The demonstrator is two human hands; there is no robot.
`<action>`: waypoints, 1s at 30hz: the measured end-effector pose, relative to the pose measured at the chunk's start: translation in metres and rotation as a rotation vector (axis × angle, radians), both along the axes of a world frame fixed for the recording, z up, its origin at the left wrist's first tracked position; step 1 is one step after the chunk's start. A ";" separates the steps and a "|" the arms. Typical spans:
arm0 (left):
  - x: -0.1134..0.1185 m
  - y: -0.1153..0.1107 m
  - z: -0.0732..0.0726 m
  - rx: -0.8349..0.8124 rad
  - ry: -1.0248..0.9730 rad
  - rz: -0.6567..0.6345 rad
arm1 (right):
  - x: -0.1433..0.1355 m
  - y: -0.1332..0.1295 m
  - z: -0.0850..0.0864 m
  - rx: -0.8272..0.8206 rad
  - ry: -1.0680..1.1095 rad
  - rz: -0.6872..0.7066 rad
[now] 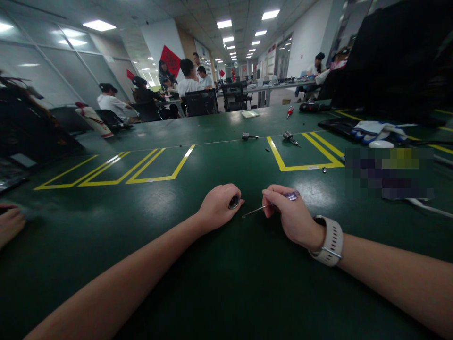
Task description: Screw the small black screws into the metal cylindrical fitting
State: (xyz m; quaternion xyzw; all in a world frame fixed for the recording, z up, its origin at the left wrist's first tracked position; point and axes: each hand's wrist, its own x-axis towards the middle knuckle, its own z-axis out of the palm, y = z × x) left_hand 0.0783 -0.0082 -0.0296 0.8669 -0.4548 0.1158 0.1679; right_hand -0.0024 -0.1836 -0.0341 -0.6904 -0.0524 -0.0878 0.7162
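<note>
My left hand (218, 207) is closed around a metal cylinder (233, 202), whose round hollow end faces up and toward me; the rest of it is hidden in the fist. In my right hand (292, 217), which wears a pale watch strap, is a slim screwdriver (291, 195) with a clear purplish handle. Its thin shaft points left and down, the tip ending just above or on the table, a little right of and below the left hand. Something tiny shows at the tip, too small to name. Both hands are over the green table (226, 283).
Farther off lie two metal parts with shafts (249, 136) (290, 138), a red screwdriver (290, 112) and small bits near the yellow tape (311, 167). White-and-blue gloves (380, 131) lie right, by a blurred patch. Another person's hand (10, 224) rests at the left edge. People sit behind.
</note>
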 end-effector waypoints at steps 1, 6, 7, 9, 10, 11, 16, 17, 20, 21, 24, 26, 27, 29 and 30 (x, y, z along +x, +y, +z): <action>0.000 0.000 0.000 -0.008 0.005 0.005 | 0.000 0.000 0.000 -0.009 0.010 0.003; -0.003 0.000 0.001 -0.085 0.011 -0.025 | -0.001 0.001 0.003 -0.036 0.035 0.031; -0.003 0.000 0.001 -0.096 0.017 -0.045 | -0.002 0.001 0.004 -0.043 0.032 0.046; -0.003 0.000 0.001 -0.101 0.032 -0.084 | -0.002 0.002 0.006 -0.066 0.012 0.076; -0.003 0.000 0.001 -0.099 0.037 -0.096 | -0.003 0.002 0.006 -0.079 -0.004 0.083; -0.003 0.000 0.001 -0.096 0.042 -0.101 | -0.003 0.002 0.006 -0.089 -0.023 0.083; -0.002 -0.001 0.000 -0.082 0.069 -0.076 | -0.003 0.001 0.004 -0.077 -0.116 -0.005; -0.002 -0.001 0.000 -0.077 0.070 -0.077 | -0.003 0.000 0.003 -0.072 -0.119 -0.019; -0.002 0.000 0.000 -0.064 0.058 -0.078 | -0.002 0.000 0.002 -0.058 -0.108 -0.033; -0.002 0.000 0.000 -0.064 0.055 -0.076 | -0.003 0.000 0.003 -0.058 -0.103 -0.031; -0.001 0.000 0.001 -0.061 0.059 -0.066 | -0.004 0.000 0.004 -0.065 -0.081 -0.030; -0.001 0.000 0.001 -0.058 0.063 -0.061 | -0.004 0.000 0.006 -0.069 -0.058 -0.040; -0.001 0.000 0.001 -0.058 0.063 -0.061 | -0.004 0.000 0.006 -0.070 -0.048 -0.051; -0.001 0.000 0.000 -0.058 0.060 -0.062 | -0.004 0.000 0.006 -0.071 -0.035 -0.076; -0.001 0.000 0.000 -0.055 0.059 -0.062 | -0.004 0.000 0.005 -0.070 -0.031 -0.089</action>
